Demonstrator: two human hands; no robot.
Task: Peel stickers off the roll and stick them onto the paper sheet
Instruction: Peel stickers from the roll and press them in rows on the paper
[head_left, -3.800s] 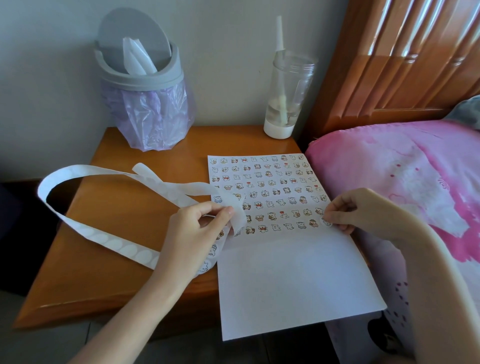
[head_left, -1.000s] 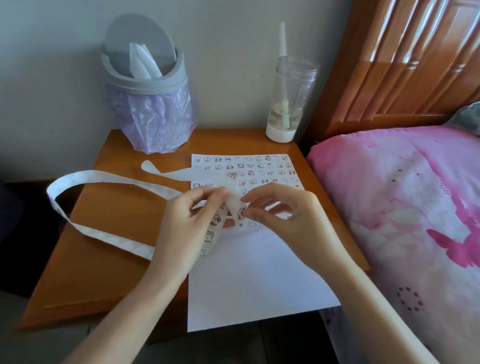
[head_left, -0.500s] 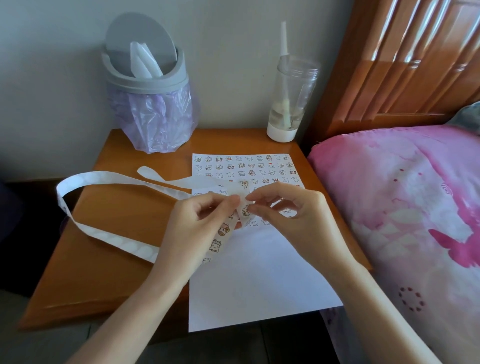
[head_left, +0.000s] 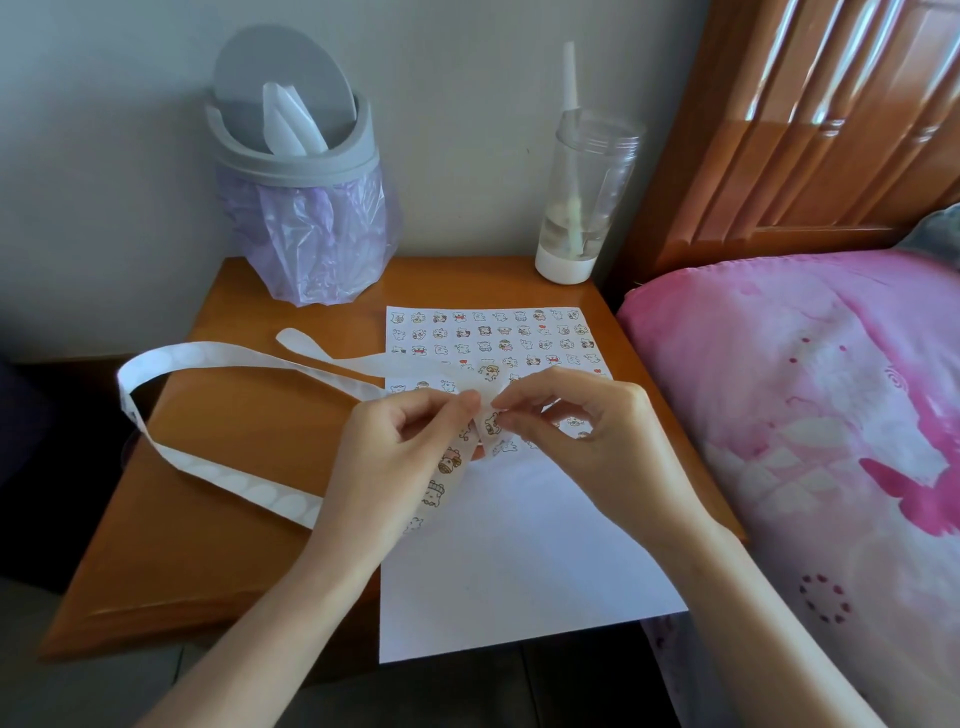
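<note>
The left hand (head_left: 395, 457) pinches the sticker strip (head_left: 448, 465) between thumb and forefinger and bends it over. The right hand (head_left: 587, 436) has its thumb and forefinger tips closed on the edge of the next sticker (head_left: 492, 422) at that bend, with its other fingers loosely curled.

A few seconds back the right hand was out at the sheet's right edge, pressing a sticker down at the end of the lowest row. It has since come back to the strip, and for the last second both hands have stayed together on this one spot. I'd say one sticker has gone down and the next is being lifted, though it doesn't look free yet.

The spent backing (head_left: 218, 358) loops out past the bedside table's (head_left: 234, 441) left edge. The paper sheet (head_left: 519, 545) lies along the table's right side, its near end hanging over the front edge. Its far half is filled with rows of stickers and its near half is still white.

Along the back edge stand a grey bin (head_left: 306, 156) with a purple liner and, at the right corner, a clear bottle (head_left: 587, 197). A pink bed cover (head_left: 805, 415) lies just beside the table.
</note>
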